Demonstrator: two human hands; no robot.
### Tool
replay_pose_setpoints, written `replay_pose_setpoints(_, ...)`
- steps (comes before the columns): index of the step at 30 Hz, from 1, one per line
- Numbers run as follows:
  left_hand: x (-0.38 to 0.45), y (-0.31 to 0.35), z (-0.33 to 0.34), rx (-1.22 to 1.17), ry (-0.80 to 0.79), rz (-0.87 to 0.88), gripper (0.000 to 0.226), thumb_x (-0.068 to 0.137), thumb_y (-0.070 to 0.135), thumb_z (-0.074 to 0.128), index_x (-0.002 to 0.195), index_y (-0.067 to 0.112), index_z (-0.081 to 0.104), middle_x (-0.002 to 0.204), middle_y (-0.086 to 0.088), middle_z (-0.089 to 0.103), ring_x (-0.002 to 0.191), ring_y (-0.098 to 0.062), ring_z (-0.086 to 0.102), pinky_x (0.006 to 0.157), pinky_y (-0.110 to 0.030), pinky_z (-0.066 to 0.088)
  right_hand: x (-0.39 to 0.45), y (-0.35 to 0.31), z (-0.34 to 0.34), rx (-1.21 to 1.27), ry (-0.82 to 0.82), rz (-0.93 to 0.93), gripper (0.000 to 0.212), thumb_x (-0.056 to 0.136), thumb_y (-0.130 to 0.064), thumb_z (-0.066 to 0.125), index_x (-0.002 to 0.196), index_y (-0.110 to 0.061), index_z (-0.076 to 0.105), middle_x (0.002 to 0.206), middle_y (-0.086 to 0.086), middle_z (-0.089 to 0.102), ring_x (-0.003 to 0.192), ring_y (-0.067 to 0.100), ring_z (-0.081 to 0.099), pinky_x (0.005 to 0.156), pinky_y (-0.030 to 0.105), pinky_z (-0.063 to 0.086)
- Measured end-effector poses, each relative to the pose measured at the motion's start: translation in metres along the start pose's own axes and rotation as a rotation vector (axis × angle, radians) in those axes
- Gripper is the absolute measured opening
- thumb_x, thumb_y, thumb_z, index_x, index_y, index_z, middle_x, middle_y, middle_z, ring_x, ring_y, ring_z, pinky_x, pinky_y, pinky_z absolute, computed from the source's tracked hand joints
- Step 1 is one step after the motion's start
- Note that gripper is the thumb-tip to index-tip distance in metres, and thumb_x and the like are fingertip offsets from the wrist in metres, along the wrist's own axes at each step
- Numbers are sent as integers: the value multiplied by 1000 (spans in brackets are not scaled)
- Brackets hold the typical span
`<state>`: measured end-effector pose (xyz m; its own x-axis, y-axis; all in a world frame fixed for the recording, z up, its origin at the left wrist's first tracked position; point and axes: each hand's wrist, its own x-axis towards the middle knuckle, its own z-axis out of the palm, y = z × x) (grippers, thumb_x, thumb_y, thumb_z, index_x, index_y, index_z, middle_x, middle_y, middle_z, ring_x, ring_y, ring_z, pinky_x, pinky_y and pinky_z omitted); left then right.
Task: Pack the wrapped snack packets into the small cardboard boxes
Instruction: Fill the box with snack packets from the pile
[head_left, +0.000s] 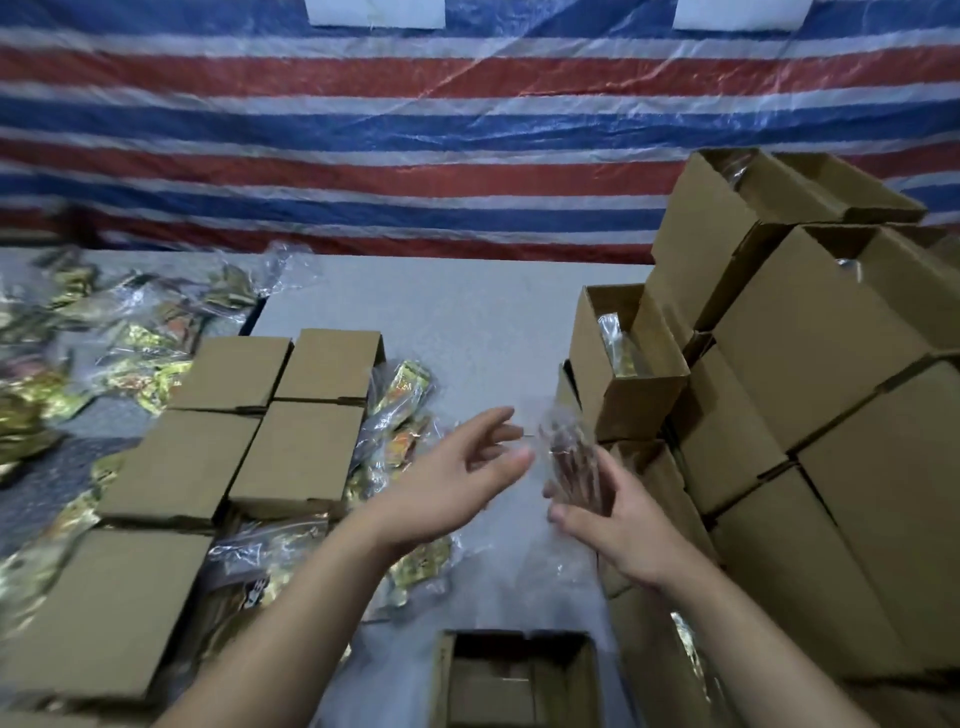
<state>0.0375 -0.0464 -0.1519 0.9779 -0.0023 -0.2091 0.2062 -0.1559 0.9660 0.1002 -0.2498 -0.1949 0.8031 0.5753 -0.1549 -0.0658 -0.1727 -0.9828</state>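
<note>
Backdrop tarp (363, 130): horiz. stripes, red / blue / white-grey, w/ clear glossy film over it. Two white panels (376, 13) at top edge. Surface (441, 322): pale grey, fine speckle. Cardboard boxes (831, 389) on right: plain kraft brown, no print; closed boxes (270, 415) on left same brown. Snack packets (119, 353): clear wrap, gold/yellow foil w/ orange & dark bits. Packet (571, 462) by right hand (618, 525): clear film, reddish-brown inside.

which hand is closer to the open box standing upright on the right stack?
Right. The right hand, holding a clear wrapped packet, sits just below and in front of the upright open box. The left hand is open, further to the box's left.
</note>
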Motion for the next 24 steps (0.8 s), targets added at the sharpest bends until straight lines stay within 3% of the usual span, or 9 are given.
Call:
replay_pose_setpoints(2, -22, -51, 4, 113, 60, -107, 50, 92, 50, 57, 138, 36, 44, 135, 20, 52, 129, 0, 48, 94, -5, 37, -23, 27, 8, 14, 45, 54, 63, 64, -36, 81, 119, -17, 58, 107, 1, 74, 98, 14, 71, 83, 24, 55)
replay_pose_setpoints(4, -44, -110, 18, 351, -8, -240, 62, 95, 46, 57, 149, 26, 34, 151, 9, 38, 142, -8, 34, 106, -12, 30, -46, 53, 21, -2, 27, 98, 65, 66, -32, 82, 122, -8, 57, 108, 1, 75, 98, 14, 72, 81, 21, 54)
replay_pose_setpoints(7, -72, -174, 44, 521, -107, -320, 78, 95, 42, 60, 156, 16, 18, 161, 4, 19, 148, -10, 20, 112, -11, 10, -66, 80, 41, -104, -86, 131, 62, 67, -29, 84, 123, -15, 60, 113, -3, 74, 104, 11, 69, 91, 25, 52)
replay_pose_setpoints(11, -79, -204, 49, 329, -51, -288, 54, 95, 28, 60, 145, 21, 39, 146, 11, 47, 137, -7, 43, 114, -21, 31, -64, 97, 56, -391, -336, 113, 51, 76, -31, 77, 125, -36, 62, 112, -17, 70, 107, 0, 64, 95, 23, 50)
replay_pose_setpoints(13, -80, -210, 44, 365, -49, -298, 51, 98, 33, 55, 145, 28, 38, 144, 19, 42, 134, -2, 43, 111, -17, 31, -60, 107, 56, -550, -473, 173, 42, 75, -37, 69, 116, -43, 62, 104, -22, 68, 97, -7, 62, 84, 15, 50)
replay_pose_setpoints(16, -80, -219, 39, 398, -39, -295, 47, 99, 41, 50, 144, 37, 36, 138, 26, 40, 128, 5, 43, 101, -6, 28, -53, 129, 53, -780, -636, 288, 27, 71, -42, 59, 98, -44, 59, 89, -23, 64, 90, 1, 62, 73, 14, 47)
replay_pose_setpoints(18, -80, -217, 40, 402, -34, -275, 37, 99, 42, 48, 135, 46, 40, 129, 30, 47, 121, 8, 46, 95, -3, 30, -46, 143, 56, -883, -655, 362, 36, 77, -42, 63, 113, -39, 58, 101, -19, 64, 101, 12, 63, 82, 23, 48)
replay_pose_setpoints(21, -79, -215, 48, 403, 16, -222, 19, 97, 40, 48, 109, 55, 46, 106, 33, 56, 103, 19, 49, 83, 3, 32, -37, 165, 67, -1026, -634, 453, 75, 80, -49, 71, 144, -29, 41, 137, 1, 54, 128, 27, 51, 105, 33, 42)
replay_pose_setpoints(24, -80, -217, 55, 418, 58, -205, 24, 98, 40, 49, 116, 53, 40, 114, 31, 52, 101, 30, 42, 83, 6, 28, -34, 175, 75, -959, -615, 503, 84, 79, -53, 71, 151, -31, 34, 151, -1, 44, 140, 25, 40, 114, 33, 33)
